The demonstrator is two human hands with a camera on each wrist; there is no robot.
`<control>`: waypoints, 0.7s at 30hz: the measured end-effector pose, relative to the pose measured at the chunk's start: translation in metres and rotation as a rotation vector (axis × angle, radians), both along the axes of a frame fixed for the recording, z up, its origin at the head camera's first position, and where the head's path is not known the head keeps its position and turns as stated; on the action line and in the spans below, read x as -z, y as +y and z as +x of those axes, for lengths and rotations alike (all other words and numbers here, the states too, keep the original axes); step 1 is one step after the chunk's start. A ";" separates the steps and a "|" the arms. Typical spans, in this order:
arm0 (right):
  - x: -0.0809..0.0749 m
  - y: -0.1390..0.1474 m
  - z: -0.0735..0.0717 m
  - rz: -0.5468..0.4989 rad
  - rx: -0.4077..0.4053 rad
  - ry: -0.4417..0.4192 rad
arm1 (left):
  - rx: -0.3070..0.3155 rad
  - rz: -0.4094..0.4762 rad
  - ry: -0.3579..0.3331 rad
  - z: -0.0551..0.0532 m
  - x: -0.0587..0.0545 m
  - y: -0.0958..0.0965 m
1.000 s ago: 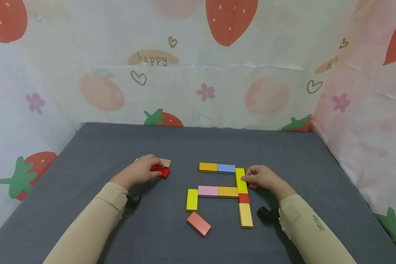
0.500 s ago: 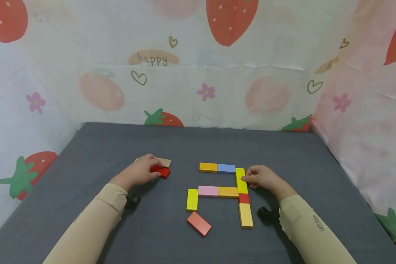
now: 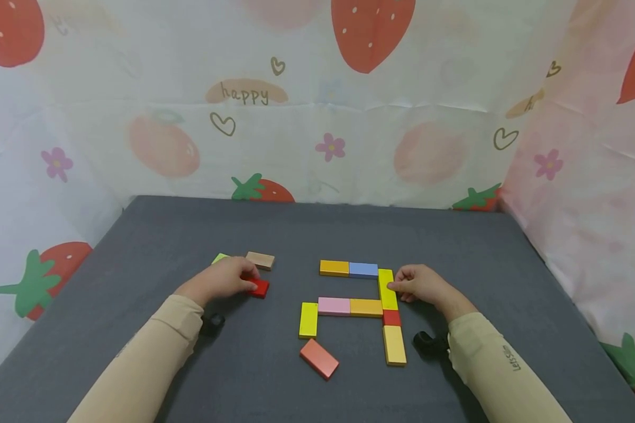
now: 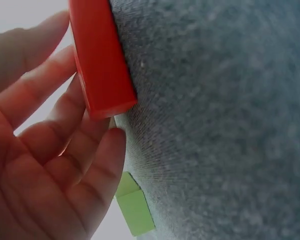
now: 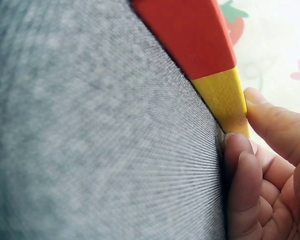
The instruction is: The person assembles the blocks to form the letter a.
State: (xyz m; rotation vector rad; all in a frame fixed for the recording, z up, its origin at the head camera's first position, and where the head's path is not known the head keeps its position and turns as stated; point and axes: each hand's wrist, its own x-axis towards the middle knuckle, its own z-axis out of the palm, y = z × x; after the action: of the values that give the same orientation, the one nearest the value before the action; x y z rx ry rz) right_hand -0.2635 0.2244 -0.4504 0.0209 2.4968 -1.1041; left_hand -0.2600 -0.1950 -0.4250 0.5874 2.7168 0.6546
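My left hand [image 3: 221, 281] pinches a red block [image 3: 261, 288] low over the table at the left. Up close in the left wrist view, the thumb [image 4: 30, 47] lies along one side of that block, and the other fingers curl behind it. My right hand [image 3: 422, 286] is at the upright yellow block [image 3: 387, 298] on the right of a laid-out row of blocks. Seen from the right wrist, the thumb sits on this block's upper edge and curled fingers [image 5: 245, 170] meet its side; a short red block [image 5: 195, 40] adjoins it.
Beyond the left hand lie a tan block [image 3: 260, 261] and a green block [image 3: 219, 257]. The figure also includes an orange block [image 3: 334, 268], blue block [image 3: 363, 270], pink block [image 3: 334, 306] and a second yellow block [image 3: 308, 320]. A salmon block [image 3: 319, 359] lies slanted in front.
My left hand has drawn the red block slightly toward me, away from the tan block, and the green block shows more. The right hand has stayed at the yellow block.
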 end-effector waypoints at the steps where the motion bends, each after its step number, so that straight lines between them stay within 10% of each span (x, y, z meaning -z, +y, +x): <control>1: 0.000 0.000 0.000 -0.002 0.002 0.000 | 0.007 0.001 -0.014 0.000 0.000 -0.001; 21: 0.000 0.001 0.000 -0.012 -0.014 0.001 | 0.088 -0.083 0.063 0.014 -0.010 0.029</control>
State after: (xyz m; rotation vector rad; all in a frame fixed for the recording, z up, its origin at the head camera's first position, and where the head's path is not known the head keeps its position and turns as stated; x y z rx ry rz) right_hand -0.2637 0.2256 -0.4500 -0.0004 2.4876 -1.1137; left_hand -0.2458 -0.1661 -0.4155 0.7137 2.7425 0.5070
